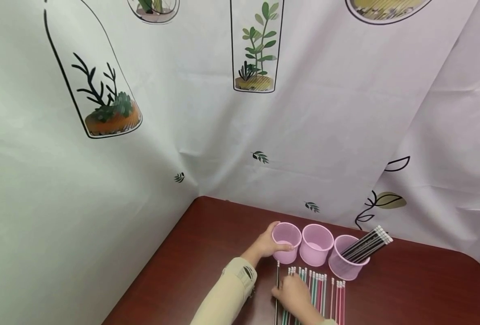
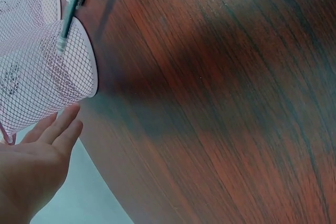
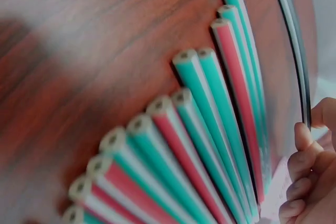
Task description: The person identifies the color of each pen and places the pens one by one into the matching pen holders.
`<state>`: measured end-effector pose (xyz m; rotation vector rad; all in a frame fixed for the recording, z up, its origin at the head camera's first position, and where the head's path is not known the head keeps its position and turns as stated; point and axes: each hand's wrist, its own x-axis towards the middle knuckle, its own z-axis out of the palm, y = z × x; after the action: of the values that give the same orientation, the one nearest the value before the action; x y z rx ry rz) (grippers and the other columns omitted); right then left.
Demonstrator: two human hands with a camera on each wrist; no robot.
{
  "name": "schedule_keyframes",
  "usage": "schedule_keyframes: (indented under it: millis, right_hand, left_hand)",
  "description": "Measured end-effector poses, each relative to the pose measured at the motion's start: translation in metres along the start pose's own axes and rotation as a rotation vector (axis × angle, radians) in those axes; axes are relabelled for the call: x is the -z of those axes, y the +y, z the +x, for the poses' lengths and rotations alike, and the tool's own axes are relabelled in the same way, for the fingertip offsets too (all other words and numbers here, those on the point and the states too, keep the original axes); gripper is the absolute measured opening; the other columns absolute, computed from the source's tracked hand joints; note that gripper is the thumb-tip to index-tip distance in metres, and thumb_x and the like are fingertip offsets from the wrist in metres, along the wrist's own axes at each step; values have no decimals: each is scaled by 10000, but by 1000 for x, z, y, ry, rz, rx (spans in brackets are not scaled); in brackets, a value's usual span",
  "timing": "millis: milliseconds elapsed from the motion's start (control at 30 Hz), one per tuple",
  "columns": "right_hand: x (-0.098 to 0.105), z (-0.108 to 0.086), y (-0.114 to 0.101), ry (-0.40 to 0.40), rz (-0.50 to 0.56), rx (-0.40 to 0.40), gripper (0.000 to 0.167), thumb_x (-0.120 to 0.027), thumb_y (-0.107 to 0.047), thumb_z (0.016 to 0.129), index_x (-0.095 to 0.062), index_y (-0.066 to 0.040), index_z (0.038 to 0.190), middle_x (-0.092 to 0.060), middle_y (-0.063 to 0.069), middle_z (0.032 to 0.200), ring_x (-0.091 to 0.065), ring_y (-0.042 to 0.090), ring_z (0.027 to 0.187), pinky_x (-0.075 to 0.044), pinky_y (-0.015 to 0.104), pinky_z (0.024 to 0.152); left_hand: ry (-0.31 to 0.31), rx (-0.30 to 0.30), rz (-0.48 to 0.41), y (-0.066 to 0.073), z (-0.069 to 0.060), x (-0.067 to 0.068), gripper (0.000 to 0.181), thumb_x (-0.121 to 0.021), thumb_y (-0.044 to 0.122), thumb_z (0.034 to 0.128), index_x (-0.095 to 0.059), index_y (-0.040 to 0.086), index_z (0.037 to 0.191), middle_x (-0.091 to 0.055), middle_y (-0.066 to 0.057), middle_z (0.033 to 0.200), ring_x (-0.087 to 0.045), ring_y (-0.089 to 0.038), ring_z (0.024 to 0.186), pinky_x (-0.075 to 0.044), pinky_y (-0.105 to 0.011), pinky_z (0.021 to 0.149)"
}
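Probably for steadiness, the left hand [image 1: 269,244] grips a cup [image 1: 285,257]; the right hand [image 1: 294,293] pinches a pencil [image 3: 296,53], more pencils [image 3: 210,108] beside its fingers.

The left hand [image 1: 267,244] holds the leftmost cup [image 1: 285,257], pink mesh and upright, beside a middle cup [image 1: 314,258] and a far-right cup [image 1: 342,269] with black pencils [image 1: 363,248] leaning in it; the right hand [image 1: 295,295] pinches a single black pencil [image 3: 295,51], pale end toward the cups, beside rowed green and red pencils [image 3: 202,135]

pale plant-print walls [image 1: 325,104], perhaps cloth; red-brown table [image 1: 207,243]
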<state>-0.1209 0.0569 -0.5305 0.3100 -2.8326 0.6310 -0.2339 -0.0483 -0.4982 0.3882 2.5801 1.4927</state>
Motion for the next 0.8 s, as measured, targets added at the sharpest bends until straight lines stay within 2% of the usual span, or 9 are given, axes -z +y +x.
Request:
schedule_keyframes:
  millis: [133,333,500,700,800]
  right_hand:
    - [16,-2,6,-7,82,-54,333,-677,-234,655,-414,-185,457,-349,-108,456,-335,86,471,-302,240,427]
    - [44,-4,20,-15,131,-153,327,-681,-235,679,-417,-185,492,-367,-58,532,-336,109,541,-308,263,468]
    - [70,-3,33,27,153,-212,301,-687,-226,702,-453,-188,516,-397,-42,579,-360,112,572,-331,272,513]
    - [104,7,48,81,246,-302,207,-658,-202,751,-513,-165,608,-470,-40,561,-413,118,512,-343,273,472]
    - [122,12,57,129,254,-352,170,-659,-211,769,-550,-156,650,-515,-36,588,-442,131,525,-352,280,477]
  left_hand:
    - [5,4,9,1,1,-1,932,-849,293,643,-336,110,1399,-568,-141,1167,-544,-298,1045,-427,-437,898]
    - [-2,11,5,2,2,-2,935,-847,299,647,-330,118,1404,-561,-157,1180,-540,-317,1058,-424,-453,903]
    - [-1,11,-3,1,1,-3,943,-845,313,646,-323,128,1410,-553,-163,1200,-535,-313,1072,-419,-462,913]
    - [7,20,-15,-1,0,-1,953,-847,296,647,-316,101,1414,-549,-172,1199,-526,-323,1080,-402,-489,927]
    - [1,20,-12,-1,0,-2,961,-847,299,646,-310,94,1417,-546,-179,1202,-523,-335,1083,-399,-494,928]
